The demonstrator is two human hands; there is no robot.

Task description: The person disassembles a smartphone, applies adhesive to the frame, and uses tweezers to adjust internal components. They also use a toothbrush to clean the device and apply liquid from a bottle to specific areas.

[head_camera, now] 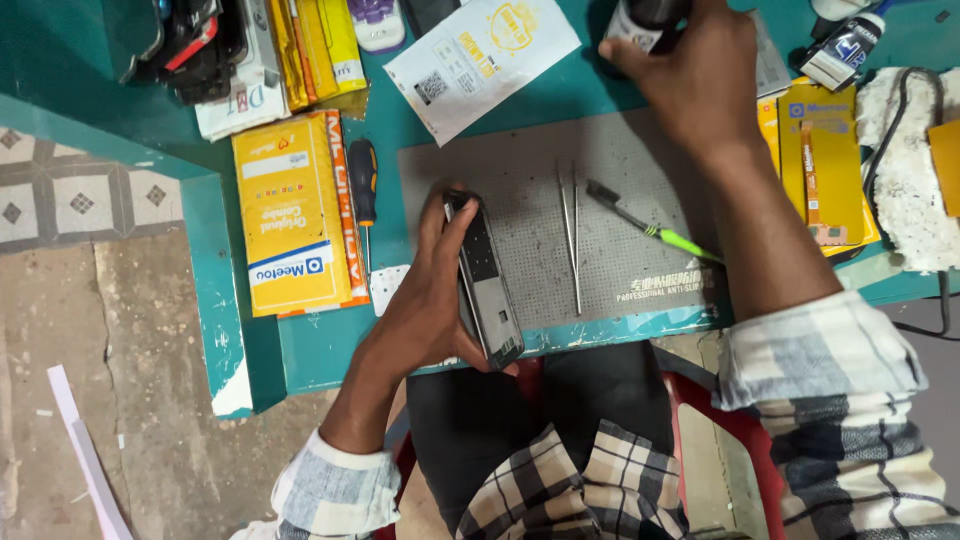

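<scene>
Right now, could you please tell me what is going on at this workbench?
A person sits at a teal workbench. The left hand holds a dark opened phone body on its edge over the grey perforated work mat. The right hand reaches to the bench's far side and grips a dark bottle with a white label. Silver metal tweezers and a green-handled brush lie on the mat, untouched.

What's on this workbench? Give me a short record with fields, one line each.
Left hand: holds a dark phone on edge over the grey mat
Right hand: grips a dark bottle at the bench's far side
On mat: tweezers, green-handled brush
Left of mat: screwdriver, yellow boxes
Bench: teal
</scene>
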